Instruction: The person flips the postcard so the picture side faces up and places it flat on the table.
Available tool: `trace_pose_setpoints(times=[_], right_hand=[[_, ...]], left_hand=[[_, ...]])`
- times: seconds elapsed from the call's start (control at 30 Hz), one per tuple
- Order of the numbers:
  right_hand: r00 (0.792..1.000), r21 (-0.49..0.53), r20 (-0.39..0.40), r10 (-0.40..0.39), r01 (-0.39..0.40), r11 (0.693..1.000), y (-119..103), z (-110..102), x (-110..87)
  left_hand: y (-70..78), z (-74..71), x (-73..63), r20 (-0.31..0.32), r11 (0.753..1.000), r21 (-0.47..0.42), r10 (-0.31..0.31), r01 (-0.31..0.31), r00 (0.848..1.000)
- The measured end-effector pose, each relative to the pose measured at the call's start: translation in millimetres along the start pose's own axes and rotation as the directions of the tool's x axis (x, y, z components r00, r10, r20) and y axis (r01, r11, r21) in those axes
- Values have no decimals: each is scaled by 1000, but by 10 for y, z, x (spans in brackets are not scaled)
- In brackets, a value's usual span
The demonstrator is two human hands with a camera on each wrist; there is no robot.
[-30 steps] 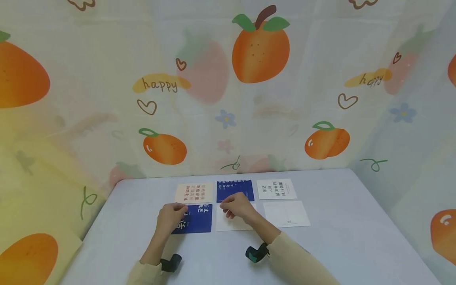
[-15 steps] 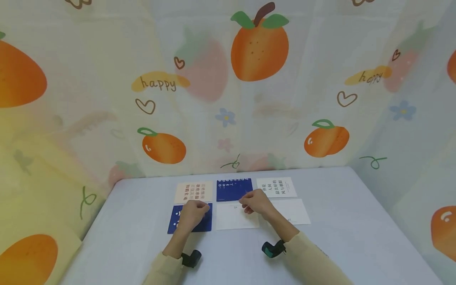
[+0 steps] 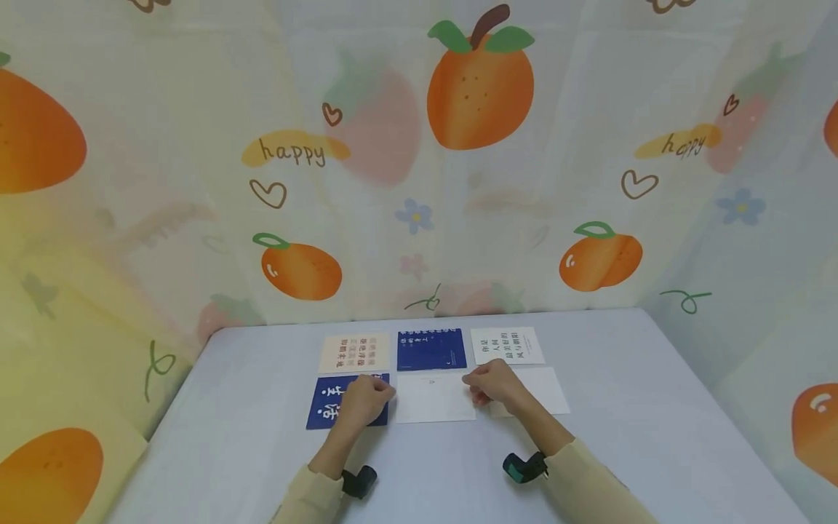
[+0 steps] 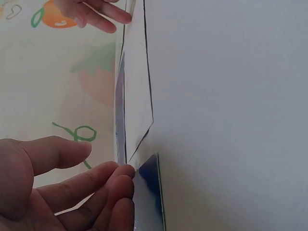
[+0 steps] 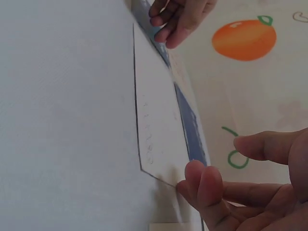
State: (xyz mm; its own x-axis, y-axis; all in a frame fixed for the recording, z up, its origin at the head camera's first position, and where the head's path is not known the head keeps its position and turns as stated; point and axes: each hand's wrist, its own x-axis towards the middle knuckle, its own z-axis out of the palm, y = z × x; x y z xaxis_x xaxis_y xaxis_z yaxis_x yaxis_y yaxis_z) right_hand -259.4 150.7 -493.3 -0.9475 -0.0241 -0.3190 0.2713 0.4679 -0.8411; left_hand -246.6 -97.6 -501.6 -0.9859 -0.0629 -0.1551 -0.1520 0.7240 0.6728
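A white card (image 3: 435,400) lies flat in the middle of the front row. My left hand (image 3: 365,399) is over the right part of a blue card (image 3: 323,407) with white characters, fingertips at the white card's left edge. At that card's right edge are the fingertips of my right hand (image 3: 497,382), which partly covers another white card (image 3: 546,389). Thumb and loosely bent fingers stand apart on the left hand (image 4: 72,192) in its wrist view, and on the right hand (image 5: 236,197) in its own. Neither holds anything; whether the fingertips touch the card is unclear.
Behind lies a second row: a cream card (image 3: 353,353), a dark blue card (image 3: 431,351) and a white card with characters (image 3: 507,344). All rest on a white-covered table (image 3: 432,480). A fruit-patterned curtain (image 3: 393,94) hangs at the back and sides.
Both hands have moved to the right, the left from the blue card's left part to its right edge, the right from above the middle white card to its right edge. The cards look unmoved.
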Motion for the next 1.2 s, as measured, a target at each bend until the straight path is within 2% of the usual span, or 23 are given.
trace_pose_setpoints(times=[0.2, 0.43, 0.6, 0.9, 1.2], right_hand=[[1000, -36, -8, -25, 25, 999, 57, 3, -45], [999, 115, 44, 17, -22, 993, 75, 1, -47], [998, 169, 59, 14, -24, 985, 78, -8, -56], [999, 165, 37, 21, -27, 986, 83, 14, -69], [1000, 115, 11, -5, 4, 993, 84, 50, -100]], left_hand=[[20, 10, -20, 28, 1000, 25, 3, -4, 1000], [32, 21, -14, 48, 999, 4, -32, 32, 998], [14, 33, -5, 69, 999, -31, -40, 42, 997], [-40, 23, 12, 98, 990, -116, -63, 74, 993], [-63, 12, 15, 125, 965, -226, -105, 131, 987]])
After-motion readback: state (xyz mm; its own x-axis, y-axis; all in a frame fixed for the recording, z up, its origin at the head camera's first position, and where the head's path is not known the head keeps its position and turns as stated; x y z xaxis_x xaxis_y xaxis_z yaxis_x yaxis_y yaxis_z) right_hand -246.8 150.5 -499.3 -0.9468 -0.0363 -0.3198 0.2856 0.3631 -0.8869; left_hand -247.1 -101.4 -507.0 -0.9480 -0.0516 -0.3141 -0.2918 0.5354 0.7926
